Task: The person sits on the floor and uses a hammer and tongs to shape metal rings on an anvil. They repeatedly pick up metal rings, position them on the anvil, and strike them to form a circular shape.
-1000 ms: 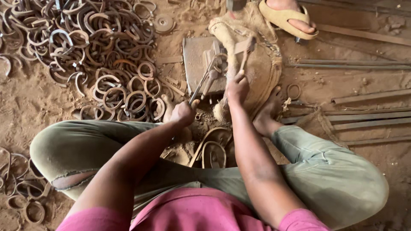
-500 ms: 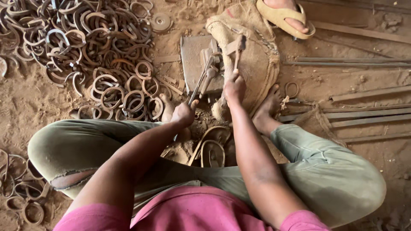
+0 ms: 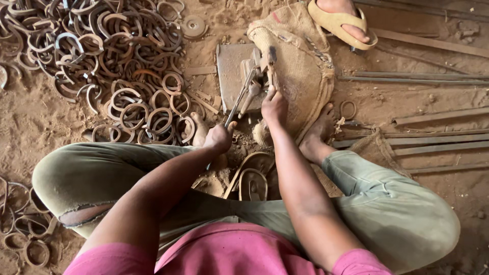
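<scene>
I sit on the sandy ground with my knees spread. My left hand [image 3: 220,136] grips the handles of long metal tongs [image 3: 239,102], whose jaws reach up onto a flat metal block [image 3: 230,67]. My right hand [image 3: 274,105] holds the wooden handle of a hammer [image 3: 270,61], its head resting over the workpiece at the jaws. The piece held in the tongs is too small to make out. Two bent metal rings [image 3: 253,179] lie between my legs.
A large heap of curved metal rings [image 3: 109,66] covers the ground at upper left, with more rings [image 3: 23,229] at lower left. A burlap sack [image 3: 300,61] lies beside the block. Long metal bars [image 3: 428,137] lie at right. Another person's sandalled foot [image 3: 342,18] stands at top.
The hammer has come down from a slightly raised position onto the piece at the tongs' jaws. My left hand has kept its hold on the tongs.
</scene>
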